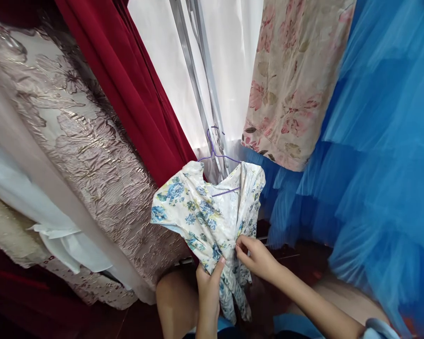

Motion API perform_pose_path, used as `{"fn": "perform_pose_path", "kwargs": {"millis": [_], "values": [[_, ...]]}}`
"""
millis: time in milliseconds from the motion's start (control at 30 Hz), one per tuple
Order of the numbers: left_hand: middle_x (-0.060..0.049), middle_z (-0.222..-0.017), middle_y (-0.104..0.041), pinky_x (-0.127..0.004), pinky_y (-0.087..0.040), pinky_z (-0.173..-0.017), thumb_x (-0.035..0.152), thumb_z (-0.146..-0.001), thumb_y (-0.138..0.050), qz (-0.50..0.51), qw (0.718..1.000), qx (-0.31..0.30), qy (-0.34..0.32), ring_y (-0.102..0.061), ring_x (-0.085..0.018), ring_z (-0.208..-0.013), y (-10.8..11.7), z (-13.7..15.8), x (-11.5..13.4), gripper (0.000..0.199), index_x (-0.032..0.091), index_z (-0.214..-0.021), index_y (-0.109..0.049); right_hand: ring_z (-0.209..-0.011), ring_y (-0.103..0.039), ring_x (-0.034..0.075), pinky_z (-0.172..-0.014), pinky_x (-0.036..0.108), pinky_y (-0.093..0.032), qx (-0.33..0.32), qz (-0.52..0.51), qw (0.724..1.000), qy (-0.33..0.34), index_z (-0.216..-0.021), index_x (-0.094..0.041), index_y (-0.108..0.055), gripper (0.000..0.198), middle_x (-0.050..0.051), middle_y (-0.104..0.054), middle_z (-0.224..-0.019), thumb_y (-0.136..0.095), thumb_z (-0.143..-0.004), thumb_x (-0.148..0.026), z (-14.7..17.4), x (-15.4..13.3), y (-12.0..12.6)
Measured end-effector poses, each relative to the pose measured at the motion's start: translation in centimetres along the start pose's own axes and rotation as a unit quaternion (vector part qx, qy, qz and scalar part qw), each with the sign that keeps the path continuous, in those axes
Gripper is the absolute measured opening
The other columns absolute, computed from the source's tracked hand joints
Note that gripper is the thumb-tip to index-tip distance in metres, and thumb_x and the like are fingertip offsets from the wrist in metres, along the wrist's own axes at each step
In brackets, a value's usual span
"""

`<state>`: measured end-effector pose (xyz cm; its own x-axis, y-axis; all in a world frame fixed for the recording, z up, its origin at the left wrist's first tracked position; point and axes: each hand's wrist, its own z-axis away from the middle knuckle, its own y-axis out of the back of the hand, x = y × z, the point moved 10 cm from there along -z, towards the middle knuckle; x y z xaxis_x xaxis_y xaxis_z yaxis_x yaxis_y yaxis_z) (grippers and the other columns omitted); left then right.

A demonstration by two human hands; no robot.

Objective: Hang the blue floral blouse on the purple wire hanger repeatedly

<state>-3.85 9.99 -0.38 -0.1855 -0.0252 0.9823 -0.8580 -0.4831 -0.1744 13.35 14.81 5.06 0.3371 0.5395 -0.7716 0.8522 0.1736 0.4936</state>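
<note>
A white garment with a blue and yellow floral print (201, 212) hangs on a purple hanger (212, 153) in the middle of the head view. It looks like a short-sleeved dress or romper, and its front gapes at the neck. My left hand (209, 282) grips the cloth at the lower front, thumb on top and the other fingers mostly behind. At the waist, my right hand (252, 254) pinches the opening's edge between thumb and fingers. Any small fastener there is too small to make out. Below my hands the cloth hangs in narrow folds.
Grey metal poles (198, 70) rise behind the hanger before a white curtain (155, 33). On the left hang a red cloth (127, 89) and a pinkish embossed dress (92, 136). A pink floral cloth (289, 94) and a tiered blue tulle dress (381, 165) hang on the right.
</note>
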Motion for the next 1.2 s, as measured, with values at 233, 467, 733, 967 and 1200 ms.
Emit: {"fn": "perform_pose_path", "kwargs": {"millis": [233,467,733,967,1200], "values": [[-0.012,-0.127,-0.058,-0.041,-0.045,-0.105,0.036,-0.083,-0.071,-0.129,0.945,0.103,-0.281,-0.056,-0.029,-0.122,1.7,3.0,3.3,0.040,0.023,-0.118,-0.059,-0.059,-0.049,0.014,-0.058,0.026,-0.031,-0.086,0.141,0.982,0.090,-0.075,-0.021,-0.052,0.012,-0.001,-0.056,-0.066,-0.052,-0.079,-0.010,0.7,-3.9,0.3],[-0.006,-0.083,-0.068,-0.032,-0.051,-0.075,0.038,-0.092,-0.056,-0.211,0.948,-0.080,-0.224,-0.065,-0.025,-0.080,-5.1,3.9,3.0,0.016,0.026,-0.088,-0.065,-0.062,-0.049,0.016,-0.059,0.028,-0.031,-0.125,0.244,0.936,0.221,-0.085,-0.021,-0.054,0.012,0.004,-0.060,-0.075,-0.046,-0.093,-0.019,-2.0,-7.8,2.4],[-0.001,-0.066,-0.054,-0.026,-0.042,-0.062,0.031,-0.093,-0.054,-0.289,0.912,-0.161,-0.242,-0.055,-0.018,-0.063,-5.8,5.2,3.4,0.020,0.024,-0.075,-0.055,-0.074,-0.057,0.017,-0.068,0.027,-0.038,0.038,0.377,0.894,0.240,-0.095,-0.015,-0.058,0.022,0.008,-0.065,-0.087,-0.040,-0.101,-0.024,-16.0,-10.2,10.9],[-0.003,-0.078,-0.060,-0.026,-0.046,-0.070,0.029,-0.097,-0.051,-0.323,0.877,-0.233,-0.270,-0.060,-0.018,-0.075,-5.9,4.5,2.5,0.020,0.021,-0.083,-0.061,-0.071,-0.059,0.018,-0.065,0.027,-0.039,0.131,0.261,0.937,0.190,-0.092,-0.014,-0.059,0.011,0.008,-0.067,-0.084,-0.049,-0.093,-0.019,-18.9,-13.1,14.2],[-0.004,-0.091,-0.063,-0.027,-0.048,-0.077,0.034,-0.100,-0.048,-0.244,0.877,-0.108,-0.399,-0.060,-0.016,-0.080,-8.4,-2.6,17.4,0.038,0.021,-0.135,-0.054,-0.049,-0.055,0.009,-0.048,0.020,-0.045,0.139,-0.358,0.916,-0.116,-0.066,-0.014,-0.060,0.019,0.003,-0.063,-0.062,-0.056,-0.084,-0.015,-15.6,-6.5,12.1]]}}
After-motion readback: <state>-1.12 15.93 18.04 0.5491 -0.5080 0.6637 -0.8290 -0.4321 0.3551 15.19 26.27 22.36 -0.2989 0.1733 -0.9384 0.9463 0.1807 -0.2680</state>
